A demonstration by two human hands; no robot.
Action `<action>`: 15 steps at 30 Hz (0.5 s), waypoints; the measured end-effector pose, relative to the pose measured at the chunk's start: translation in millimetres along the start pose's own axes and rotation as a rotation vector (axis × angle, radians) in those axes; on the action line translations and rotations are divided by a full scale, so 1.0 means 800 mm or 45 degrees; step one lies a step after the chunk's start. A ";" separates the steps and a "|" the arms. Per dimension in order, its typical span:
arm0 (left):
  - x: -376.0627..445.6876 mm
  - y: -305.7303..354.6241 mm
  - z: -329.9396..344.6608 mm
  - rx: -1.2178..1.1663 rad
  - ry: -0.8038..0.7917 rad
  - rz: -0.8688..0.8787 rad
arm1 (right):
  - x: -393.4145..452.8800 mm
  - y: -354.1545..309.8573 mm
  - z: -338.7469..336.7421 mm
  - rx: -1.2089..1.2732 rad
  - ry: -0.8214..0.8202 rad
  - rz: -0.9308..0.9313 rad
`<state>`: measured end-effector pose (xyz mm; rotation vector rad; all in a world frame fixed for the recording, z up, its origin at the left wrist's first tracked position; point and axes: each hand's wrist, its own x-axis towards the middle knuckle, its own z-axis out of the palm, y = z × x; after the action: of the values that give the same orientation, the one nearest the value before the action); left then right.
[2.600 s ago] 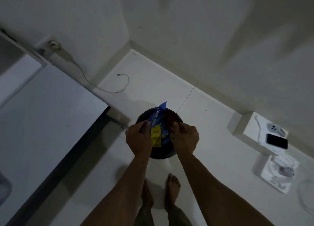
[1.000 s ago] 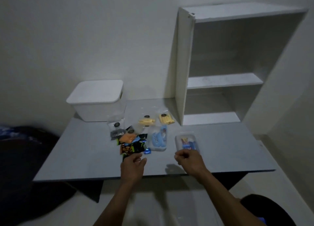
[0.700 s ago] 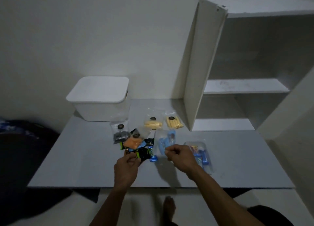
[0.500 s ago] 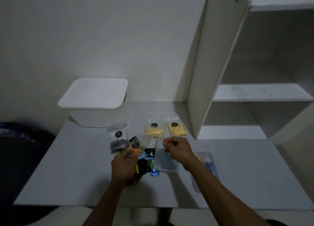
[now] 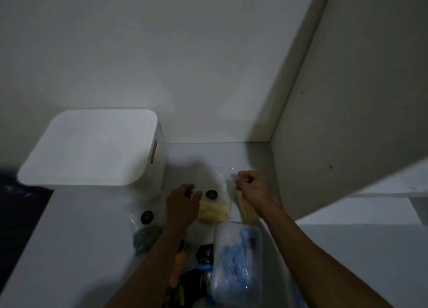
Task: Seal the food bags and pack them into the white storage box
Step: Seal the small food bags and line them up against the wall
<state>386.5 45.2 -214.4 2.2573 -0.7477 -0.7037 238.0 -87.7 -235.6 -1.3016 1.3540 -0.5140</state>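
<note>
Between both hands lies the clear food bag (image 5: 214,209), left grip (image 5: 183,202) loosely apart, right grip (image 5: 252,187) pinching its top.

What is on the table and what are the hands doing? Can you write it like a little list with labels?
surface: grey table
box: white storage box, lid on, back left
bag being handled: clear bag with yellow snacks
left hand: at the bag's left edge
right hand: closed in a fist at the bag's upper right; grip unclear
other bags: one with blue contents in front, one with dark contents to the left
right side: white shelf unit
bags in box: none visible
</note>
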 end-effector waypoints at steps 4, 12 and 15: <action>0.068 -0.001 0.030 0.029 -0.008 -0.086 | 0.055 0.014 0.019 -0.114 0.037 0.035; 0.136 -0.012 0.075 0.027 -0.083 -0.293 | 0.115 0.043 0.054 -0.356 -0.027 0.051; 0.138 -0.011 0.076 0.022 -0.020 -0.301 | 0.118 0.040 0.055 -0.286 0.025 0.046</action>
<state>426.2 -47.3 -290.3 2.3828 -0.4994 -0.8280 287.2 -145.0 -313.8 -1.4535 1.4816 -0.3584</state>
